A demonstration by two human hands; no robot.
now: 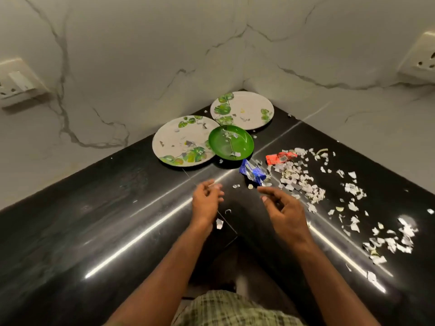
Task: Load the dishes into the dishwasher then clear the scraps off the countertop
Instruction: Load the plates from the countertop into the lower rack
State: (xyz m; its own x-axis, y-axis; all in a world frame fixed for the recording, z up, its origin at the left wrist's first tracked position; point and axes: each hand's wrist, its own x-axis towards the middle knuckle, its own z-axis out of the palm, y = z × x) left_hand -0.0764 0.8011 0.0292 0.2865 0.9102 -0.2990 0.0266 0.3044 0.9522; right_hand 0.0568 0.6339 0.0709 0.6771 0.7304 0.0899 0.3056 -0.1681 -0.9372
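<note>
Two white plates with green leaf prints lie in the corner of the black countertop point(94, 220): one on the left point(181, 142), one further back point(244, 109). A small green plate point(231, 142) sits between them, overlapping both, with scraps on it. White paper scraps point(303, 184) are strewn over the right side of the counter. My left hand point(207, 201) hovers over the counter in front of the plates, fingers loosely curled, holding nothing. Beside it, near the scraps, my right hand point(282, 208) is open and empty.
A crumpled blue wrapper point(253, 172) and a red wrapper point(280, 157) lie between the green plate and the scraps. Marble walls close the corner, with a socket on the left wall point(16, 83) and one on the right wall point(421, 60). The dishwasher is out of view.
</note>
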